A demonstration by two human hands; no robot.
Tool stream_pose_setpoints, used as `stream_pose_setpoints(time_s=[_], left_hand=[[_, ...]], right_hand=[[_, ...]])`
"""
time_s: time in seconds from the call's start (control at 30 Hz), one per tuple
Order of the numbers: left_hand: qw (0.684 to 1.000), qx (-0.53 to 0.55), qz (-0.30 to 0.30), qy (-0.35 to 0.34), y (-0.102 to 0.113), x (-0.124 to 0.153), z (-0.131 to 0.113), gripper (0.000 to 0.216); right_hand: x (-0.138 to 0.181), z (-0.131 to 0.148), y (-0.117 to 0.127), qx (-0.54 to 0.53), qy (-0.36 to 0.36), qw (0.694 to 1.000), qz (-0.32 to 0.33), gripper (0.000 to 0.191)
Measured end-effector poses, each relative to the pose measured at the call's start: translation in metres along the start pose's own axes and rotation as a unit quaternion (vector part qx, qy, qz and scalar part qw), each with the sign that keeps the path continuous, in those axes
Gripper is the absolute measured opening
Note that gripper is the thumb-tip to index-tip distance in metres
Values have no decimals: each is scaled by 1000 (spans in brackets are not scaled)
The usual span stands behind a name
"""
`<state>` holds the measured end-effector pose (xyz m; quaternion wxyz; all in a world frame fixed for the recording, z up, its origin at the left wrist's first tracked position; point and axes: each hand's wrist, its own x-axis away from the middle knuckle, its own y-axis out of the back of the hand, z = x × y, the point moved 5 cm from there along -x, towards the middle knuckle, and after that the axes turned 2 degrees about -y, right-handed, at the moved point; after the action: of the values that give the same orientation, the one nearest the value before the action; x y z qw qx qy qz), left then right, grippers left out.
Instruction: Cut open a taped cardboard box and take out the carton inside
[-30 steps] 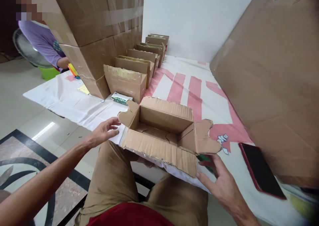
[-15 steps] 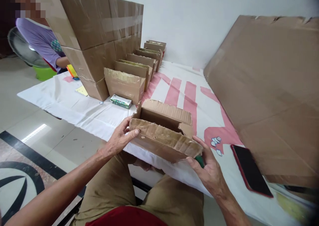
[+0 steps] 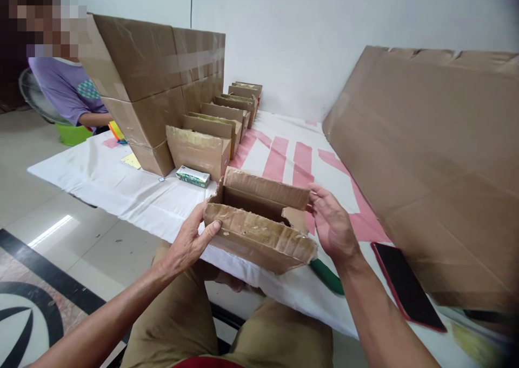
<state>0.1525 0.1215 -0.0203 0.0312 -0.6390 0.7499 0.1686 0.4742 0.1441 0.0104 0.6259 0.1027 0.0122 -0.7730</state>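
Note:
A small open cardboard box [image 3: 259, 233] sits at the near edge of the white and pink sheet [image 3: 284, 157]. Its near flap is folded up and inward. My left hand [image 3: 190, 241] grips the box's left near corner, thumb on the folded flap. My right hand [image 3: 332, 225] presses against the box's right side, fingers reaching the far flap. A green-handled tool [image 3: 326, 276] lies on the sheet just under the box's right corner.
A row of several similar small boxes [image 3: 211, 135] runs back along a stack of large taped cartons [image 3: 154, 76]. A small green and white packet [image 3: 193, 176] lies near them. A big cardboard sheet [image 3: 433, 162] leans at right, a black phone [image 3: 407, 287] before it. Another person in purple [image 3: 68, 89] is at far left.
The box's flaps lay spread open a second ago. Both hands folded the near flap up and inward, and my right hand has moved from the near corner to the right side.

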Motion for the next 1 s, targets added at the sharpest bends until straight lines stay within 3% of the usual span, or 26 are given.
stream_pose_setpoints(time_s=[0.07, 0.17, 0.27, 0.33, 0.47, 0.57, 0.7, 0.83, 1.0], left_hand=[[1000, -21, 5, -7, 0, 0, -3, 47], [999, -35, 5, -13, 0, 0, -5, 47], [999, -37, 0, -17, -3, -1, -4, 48], [1000, -23, 3, -18, -8, -2, -4, 51], [1000, 4, -1, -17, -14, -4, -8, 58], [1000, 11, -23, -11, -6, -3, -7, 59], [997, 14, -78, -5, 30, 7, -1, 56], [986, -19, -167, 8, 91, 12, 10, 54], [965, -66, -251, -22, 158, -27, 36, 52]], right_hand=[[10, 3, 5, 15, 34, 999, 5, 58], [35, -3, 14, 64, 70, 993, 65, 63], [62, -15, 15, 112, 106, 980, 127, 91], [74, -20, 11, 162, 135, 968, 135, 104], [82, -22, 3, 266, 190, 941, 83, 87], [76, -12, -9, 273, 224, 933, 72, 77], [61, 5, -46, 256, 263, 922, 122, 86], [35, 11, -114, 221, 289, 913, 184, 91], [-14, -4, -201, 180, 310, 915, 185, 98]])
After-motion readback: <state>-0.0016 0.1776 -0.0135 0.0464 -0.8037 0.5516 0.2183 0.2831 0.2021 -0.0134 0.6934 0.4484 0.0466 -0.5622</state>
